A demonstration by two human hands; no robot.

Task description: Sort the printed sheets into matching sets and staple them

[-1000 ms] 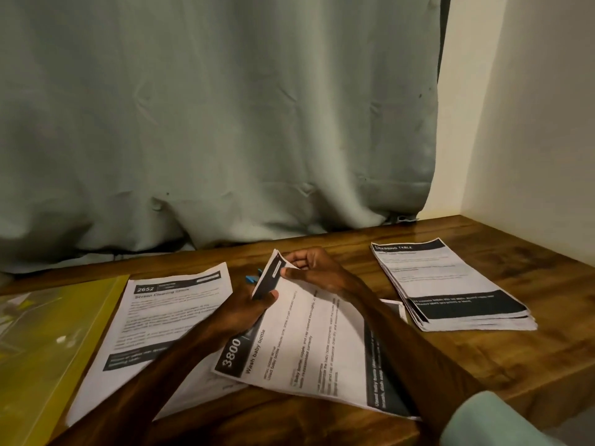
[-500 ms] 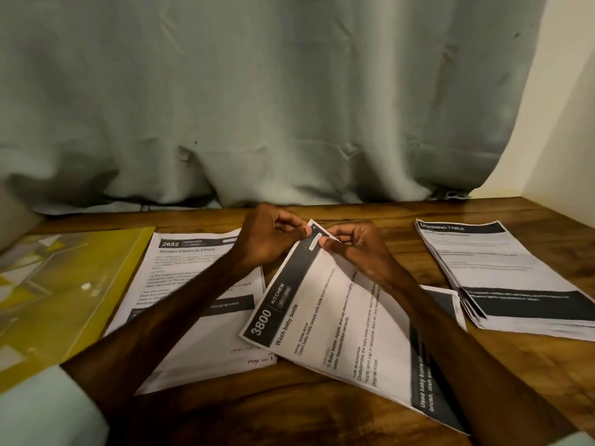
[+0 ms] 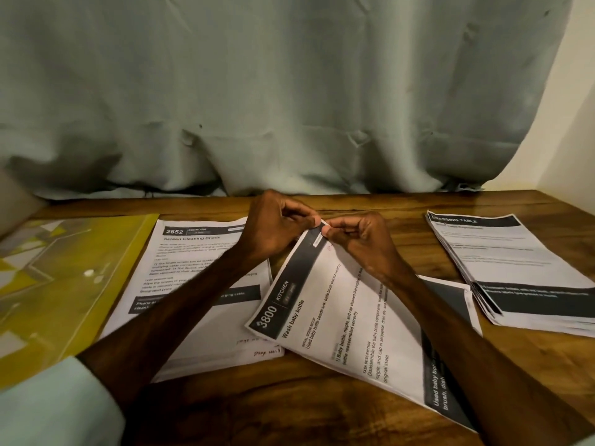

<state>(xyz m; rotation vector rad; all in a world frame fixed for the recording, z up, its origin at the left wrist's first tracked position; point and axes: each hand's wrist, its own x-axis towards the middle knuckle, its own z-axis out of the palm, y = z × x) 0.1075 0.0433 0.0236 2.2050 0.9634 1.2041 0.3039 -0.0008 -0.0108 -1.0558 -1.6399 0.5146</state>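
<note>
Wooden table (image 3: 289,410), grey curtain (image 3: 257,91) behind, cream wall (image 3: 576,123) right

A home room: curtain (image 3: 257,91) behind a wooden desk (image 3: 289,407).

Your wooden desk (image 3: 289,407) carries, from your left: a yellow folder (image 3: 64,284), the 2652 sheets (image 3: 193,252) just beside it, the 3800 sheets (image 3: 347,317) askew in the middle, and a thick stack of sheets (image 3: 515,268) at the right.
</note>
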